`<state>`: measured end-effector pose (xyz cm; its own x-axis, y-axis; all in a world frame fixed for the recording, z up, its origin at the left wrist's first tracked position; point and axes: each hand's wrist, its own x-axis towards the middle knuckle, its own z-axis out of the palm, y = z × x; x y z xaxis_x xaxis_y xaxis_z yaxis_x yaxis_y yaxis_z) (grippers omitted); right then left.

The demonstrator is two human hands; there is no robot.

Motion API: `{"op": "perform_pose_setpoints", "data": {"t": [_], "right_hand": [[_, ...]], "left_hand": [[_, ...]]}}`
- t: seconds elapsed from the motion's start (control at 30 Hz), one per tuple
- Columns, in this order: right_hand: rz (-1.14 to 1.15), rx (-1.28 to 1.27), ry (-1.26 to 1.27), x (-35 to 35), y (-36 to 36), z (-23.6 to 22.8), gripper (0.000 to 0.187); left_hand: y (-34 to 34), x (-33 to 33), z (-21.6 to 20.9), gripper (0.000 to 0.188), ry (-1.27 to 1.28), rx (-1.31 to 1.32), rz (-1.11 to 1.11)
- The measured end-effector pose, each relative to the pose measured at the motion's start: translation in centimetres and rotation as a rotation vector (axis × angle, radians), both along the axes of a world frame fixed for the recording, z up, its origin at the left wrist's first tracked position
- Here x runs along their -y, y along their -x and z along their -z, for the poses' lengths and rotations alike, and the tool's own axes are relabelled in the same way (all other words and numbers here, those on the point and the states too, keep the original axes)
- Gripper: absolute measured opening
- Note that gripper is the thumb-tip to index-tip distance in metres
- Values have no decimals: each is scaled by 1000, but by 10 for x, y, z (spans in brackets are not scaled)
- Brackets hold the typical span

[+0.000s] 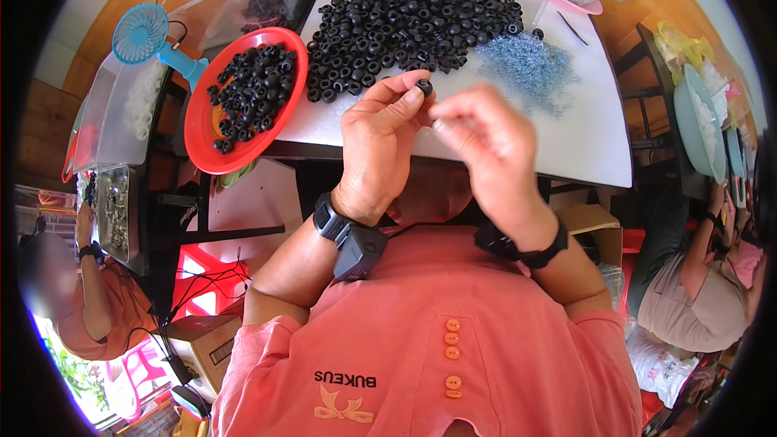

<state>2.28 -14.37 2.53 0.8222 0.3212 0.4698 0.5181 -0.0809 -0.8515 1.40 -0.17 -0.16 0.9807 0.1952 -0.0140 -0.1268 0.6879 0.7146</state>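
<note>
Black rubber ring (424,86) is pinched in the left hand (379,139) fingertips above the table's (583,142) near edge; the right hand (490,142), blurred, is curled closed, contents unclear.

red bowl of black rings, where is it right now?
In the head view the red bowl sits at the table's left edge, left of the left hand, beside the big pile of black rings and just below the blue handheld fan.
</note>
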Motion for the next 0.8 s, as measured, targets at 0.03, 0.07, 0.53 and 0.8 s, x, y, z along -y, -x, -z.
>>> {"op": "perform_pose_setpoints", "data": {"t": [0.03,0.07,0.53,0.8], "right_hand": [[9,-16,-37,5,-8,-6,6],[27,-53,-15,11,-16,-11,5],[-101,-37,115,13,-43,-17,5],[-121,25,140,12,-41,-14,6]], "left_hand": [[1,-1,0,21,-1,-2,1],[3,-4,0,22,-52,-7,49],[6,-9,-10,20,-235,-73,200],[7,-9,-6,19,-231,-61,186]]}}
